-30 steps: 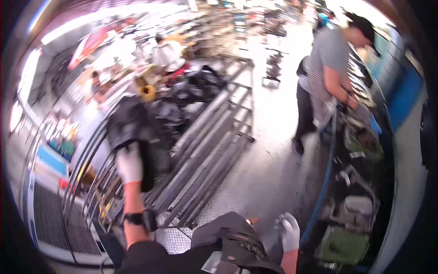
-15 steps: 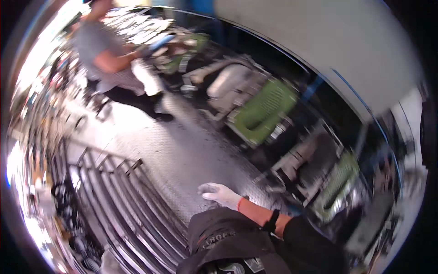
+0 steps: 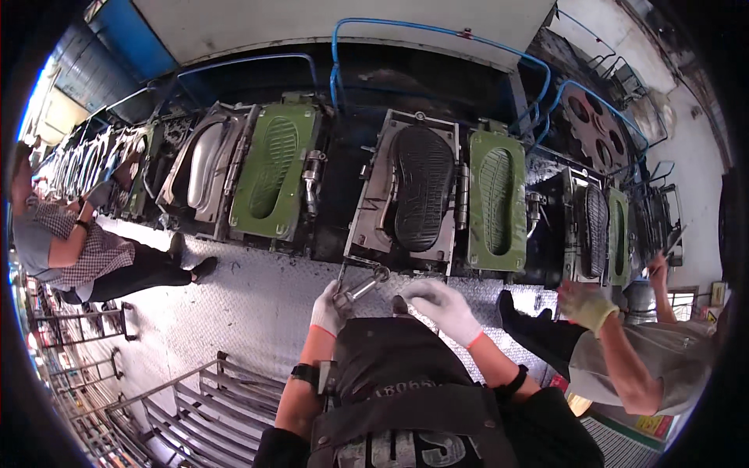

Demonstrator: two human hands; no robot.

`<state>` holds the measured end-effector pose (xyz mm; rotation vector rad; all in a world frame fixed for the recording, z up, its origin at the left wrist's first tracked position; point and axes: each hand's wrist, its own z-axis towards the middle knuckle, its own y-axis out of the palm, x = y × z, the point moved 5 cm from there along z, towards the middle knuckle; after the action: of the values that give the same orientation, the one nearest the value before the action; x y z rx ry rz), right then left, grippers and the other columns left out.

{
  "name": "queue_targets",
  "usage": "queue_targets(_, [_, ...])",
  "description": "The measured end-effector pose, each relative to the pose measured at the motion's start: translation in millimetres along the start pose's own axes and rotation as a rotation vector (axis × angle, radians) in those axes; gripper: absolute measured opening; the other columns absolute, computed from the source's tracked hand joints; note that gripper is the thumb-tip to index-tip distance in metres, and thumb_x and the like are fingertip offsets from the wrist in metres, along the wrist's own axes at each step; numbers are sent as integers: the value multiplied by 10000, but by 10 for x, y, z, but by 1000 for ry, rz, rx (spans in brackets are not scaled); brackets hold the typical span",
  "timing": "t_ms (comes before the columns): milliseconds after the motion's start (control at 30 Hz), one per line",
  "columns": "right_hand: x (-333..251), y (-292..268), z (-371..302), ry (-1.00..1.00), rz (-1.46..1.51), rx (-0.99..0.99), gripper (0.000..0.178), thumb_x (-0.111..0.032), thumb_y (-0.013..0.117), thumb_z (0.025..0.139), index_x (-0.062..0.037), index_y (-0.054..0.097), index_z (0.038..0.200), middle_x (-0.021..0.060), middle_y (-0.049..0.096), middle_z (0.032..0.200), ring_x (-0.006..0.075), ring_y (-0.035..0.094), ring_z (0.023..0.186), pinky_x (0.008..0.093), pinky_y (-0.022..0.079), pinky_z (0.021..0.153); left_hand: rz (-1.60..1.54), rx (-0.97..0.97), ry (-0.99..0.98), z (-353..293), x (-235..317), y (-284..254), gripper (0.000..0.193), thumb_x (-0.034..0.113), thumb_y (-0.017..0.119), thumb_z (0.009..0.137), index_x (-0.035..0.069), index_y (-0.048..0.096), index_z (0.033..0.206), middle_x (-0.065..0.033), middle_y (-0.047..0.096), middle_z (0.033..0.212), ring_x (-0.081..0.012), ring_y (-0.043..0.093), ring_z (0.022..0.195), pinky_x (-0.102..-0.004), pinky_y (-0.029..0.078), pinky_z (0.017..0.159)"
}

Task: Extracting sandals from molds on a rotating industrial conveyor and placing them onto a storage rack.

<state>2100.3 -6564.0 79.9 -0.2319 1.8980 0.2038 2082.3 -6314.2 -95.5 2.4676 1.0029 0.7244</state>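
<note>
My left hand [image 3: 328, 309], in a white glove, grips a metal tool [image 3: 360, 291] with a straight shaft and a round end; its exact kind is unclear. My right hand [image 3: 443, 306], also white-gloved, is held to the right of the tool, fingers apart and reaching left, nothing visible in it. Just beyond both hands lies an opened sole mould, with a black shoe sole [image 3: 424, 187] in its metal half and a green half [image 3: 497, 199] to the right. Farther left, another opened mould has a pale metal half [image 3: 206, 165] and a green half [image 3: 273, 168].
A metal bar rack [image 3: 211, 405] stands at lower left. On the right, a co-worker's gloved hand [image 3: 587, 306] is near a smaller opened mould [image 3: 587, 226]. Another person [image 3: 78, 249] works at the far left. Blue pipes [image 3: 437, 26] run behind the moulds.
My view has swung to the right, bringing the middle moulds in front of me. My left hand has come up from the lower edge and now shows the metal tool. The right-hand co-worker has entered view.
</note>
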Motion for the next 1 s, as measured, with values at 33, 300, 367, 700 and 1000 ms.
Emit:
queue_targets(33, [-13,-58,-23,-2,7,-3,197,-64,614,907,4,623,1092,35,656,1047,114,604,1012,275,472,924,-33,-42,-4,76,61,-119,233,309,554,975,77,577,973,16,477,700,-116,452,545,-278,380,502])
queue_targets(300, [192,-402,152,68,213,425,230,3,581,908,16,581,1137,50,655,1078,125,609,1009,278,469,932,-294,92,262,135,1120,128,240,333,522,994,117,573,903,11,560,720,-181,580,705,-297,492,689])
queue_targets(367, [232,-350,300,50,185,490,247,3,584,905,17,577,1151,46,654,1086,127,610,1003,286,471,931,-217,79,275,383,1083,-391,210,282,514,998,95,579,928,-13,599,774,-239,615,760,-343,523,769])
queue_targets(700, [-294,-79,1074,-30,-1136,651,859,-306,851,592,-130,479,1347,209,349,1455,495,282,1347,566,264,1114,1054,-171,588,709,95,1437,309,160,515,971,7,566,1235,-128,645,1177,-273,624,1043,-348,472,918])
queue_targets(1000, [-230,-93,1261,-49,-1113,620,810,-267,829,602,-230,501,1341,146,371,1454,500,322,1308,573,379,1004,177,-408,-28,1554,-53,1595,447,303,494,987,40,500,1349,-59,571,1292,-191,554,1152,-352,458,981])
